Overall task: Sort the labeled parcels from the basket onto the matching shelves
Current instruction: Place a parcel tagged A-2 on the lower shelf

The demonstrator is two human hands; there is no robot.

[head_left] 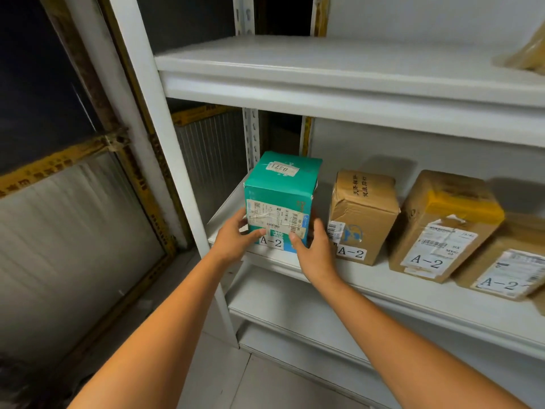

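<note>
A teal box with an "A-2" label stands upright at the left end of the middle shelf. My left hand grips its lower left side with the thumb across the front. On the lower right corner my right hand presses with the thumb on the front label. To the right stand three brown cardboard parcels, each labeled "A-2": one close by, a larger one, and a partly cut-off one. The basket is out of view.
A bare white upper shelf carries a tan parcel at its far right. Lower shelves sit beneath. The white upright post stands just left of the teal box. A dark window with yellow tape fills the left.
</note>
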